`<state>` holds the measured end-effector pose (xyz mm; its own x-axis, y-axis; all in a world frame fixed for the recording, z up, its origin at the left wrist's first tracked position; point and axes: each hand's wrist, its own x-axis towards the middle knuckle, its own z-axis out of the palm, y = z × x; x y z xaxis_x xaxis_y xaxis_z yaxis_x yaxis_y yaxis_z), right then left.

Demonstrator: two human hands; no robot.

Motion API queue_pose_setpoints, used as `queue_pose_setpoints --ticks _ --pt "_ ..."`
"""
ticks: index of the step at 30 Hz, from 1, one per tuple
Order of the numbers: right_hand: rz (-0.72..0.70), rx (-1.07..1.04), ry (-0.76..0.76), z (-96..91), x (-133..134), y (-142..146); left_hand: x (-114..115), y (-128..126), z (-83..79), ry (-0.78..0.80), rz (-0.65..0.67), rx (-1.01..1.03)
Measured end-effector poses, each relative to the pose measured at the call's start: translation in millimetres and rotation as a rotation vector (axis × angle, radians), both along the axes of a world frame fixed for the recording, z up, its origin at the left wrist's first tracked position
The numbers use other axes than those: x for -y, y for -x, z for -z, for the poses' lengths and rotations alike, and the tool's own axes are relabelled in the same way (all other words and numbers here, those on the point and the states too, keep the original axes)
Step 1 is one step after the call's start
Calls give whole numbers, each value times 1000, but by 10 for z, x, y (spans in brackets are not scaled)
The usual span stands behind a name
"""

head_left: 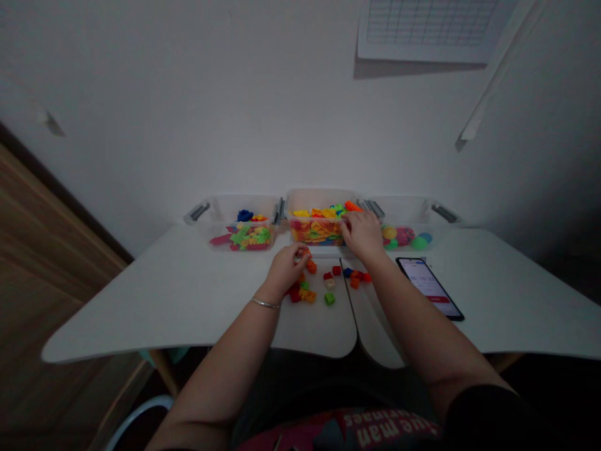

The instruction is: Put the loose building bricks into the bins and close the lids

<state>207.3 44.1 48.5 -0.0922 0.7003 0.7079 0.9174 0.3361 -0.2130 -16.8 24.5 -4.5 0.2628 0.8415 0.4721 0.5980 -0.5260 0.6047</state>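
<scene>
Far left, a wooden panel (47, 263) stands beside a white table (141, 307) with curved front edges.

Left hand (284, 270), silver bangle (265, 303) on the wrist, reaches forward low over the tabletop, fingers pinched on an orange plastic brick (304, 252). Loose bricks (307, 282) lie scattered just below and to the right of it: red, orange, green and cream, thinning out toward a small blue-and-red group in front of the right forearm.

Hands apart, the left lower on the table, the right farther forward.

Three clear plastic bins with grey latches stand side by side at the table's back edge. Left bin (244, 219): mixed bricks in green, red, yellow and blue. Middle bin (319, 233): packed with orange and yellow pieces, with some green. Right hand (361, 235) lies palm down over this bin's front right corner, fingers curled in toward the contents; any grip cannot be told from this view. Right bin (404, 216): plastic balls in yellow, pink, green and blue.

Farther right, a smartphone (428, 288) lies flat on the table, screen lit.
</scene>
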Motion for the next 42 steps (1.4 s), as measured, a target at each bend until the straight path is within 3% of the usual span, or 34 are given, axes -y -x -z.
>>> queue_pose_setpoints --ticks 15,20,23,26,29,34,42 --pt "-15 -6 -19 124 40 6 -37 11 23 25 -15 10" --pt "-43 -149 -93 147 208 85 -38 7 9 15 -3 19" --pt "-137 -227 -133 211 378 195 -15 -24 -24 23 17 43" --pt "-313 -215 -54 329 524 324 15 -63 -52 91 51 147" --pt "-398 -214 75 452 594 424 37 -82 -62 214 74 269" --pt "-415 -237 203 554 591 477 62 -71 -57 344 148 298" --pt "-386 -310 322 579 602 442 119 -84 -89 343 192 156"
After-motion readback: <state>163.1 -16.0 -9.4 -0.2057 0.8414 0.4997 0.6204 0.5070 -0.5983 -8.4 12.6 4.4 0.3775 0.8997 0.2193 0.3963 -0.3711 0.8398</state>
